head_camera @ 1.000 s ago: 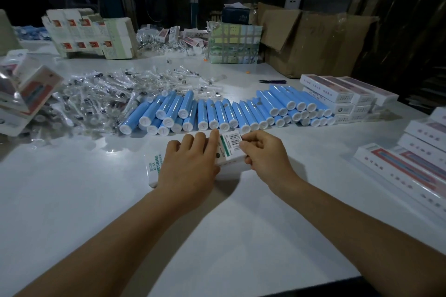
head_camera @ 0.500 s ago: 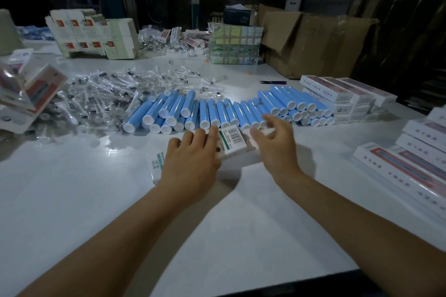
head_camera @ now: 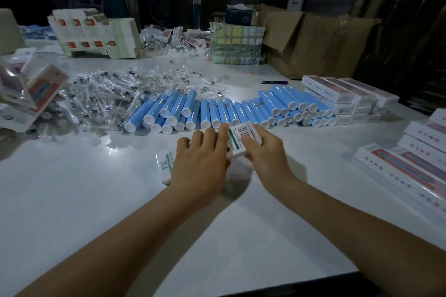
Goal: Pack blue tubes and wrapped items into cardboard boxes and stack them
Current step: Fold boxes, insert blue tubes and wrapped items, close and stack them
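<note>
Both forearms reach in from the table's (head_camera: pixel 72 200) near edge to a white box (head_camera: pixel 237 138) lying flat near its middle. The left hand (head_camera: pixel 200 164) rests palm-down on the box, fingers straight and spread, covering its midsection — the left end sticks out past the wrist, printed "X SL" and "ELECTRIC" in teal. The right hand (head_camera: pixel 263 152) curls over the right end, fingers pinching the flap beside a barcode and green stripe. Just beyond the fingertips lies a row of blue tubes (head_camera: pixel 229 111), white caps toward the person. Left of them sits a heap of clear-wrapped items (head_camera: pixel 101 94). Packed boxes (head_camera: pixel 345 94) are stacked by the right edge — their print is too small to read.
</note>
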